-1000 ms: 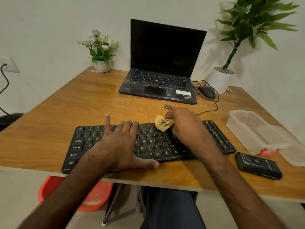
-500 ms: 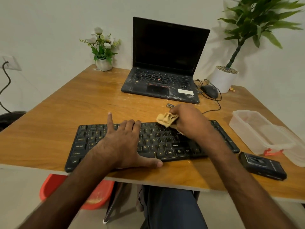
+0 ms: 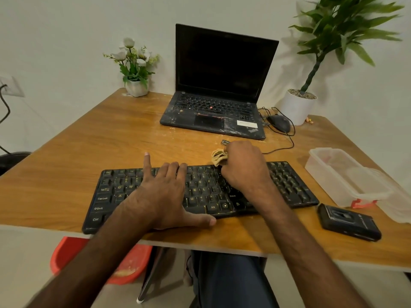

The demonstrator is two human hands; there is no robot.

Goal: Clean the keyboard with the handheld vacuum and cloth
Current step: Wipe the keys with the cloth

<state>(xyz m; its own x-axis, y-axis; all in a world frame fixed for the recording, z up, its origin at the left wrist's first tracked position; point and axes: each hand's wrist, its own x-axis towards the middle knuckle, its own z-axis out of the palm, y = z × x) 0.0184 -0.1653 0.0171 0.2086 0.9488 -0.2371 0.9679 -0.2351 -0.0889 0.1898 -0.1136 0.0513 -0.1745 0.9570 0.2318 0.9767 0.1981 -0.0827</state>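
The black keyboard (image 3: 200, 192) lies near the front edge of the wooden bench (image 3: 89, 156). The left hand (image 3: 164, 194) is pressed flat on its left half, fingers straight and spread. The right hand (image 3: 242, 165) has its fingers curled round a crumpled tan cloth (image 3: 219, 157) at the keyboard's far edge, and the handheld vacuum (image 3: 349, 222) lies just right of the keyboard.

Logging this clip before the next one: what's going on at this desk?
A person is cleaning a black keyboard on a wooden table. The right hand grips a crumpled tan cloth at the keyboard's far edge, while the left hand lies flat on the keys, apparently steadying it. What looks like the handheld vacuum, small and black, lies untouched right of the keyboard.
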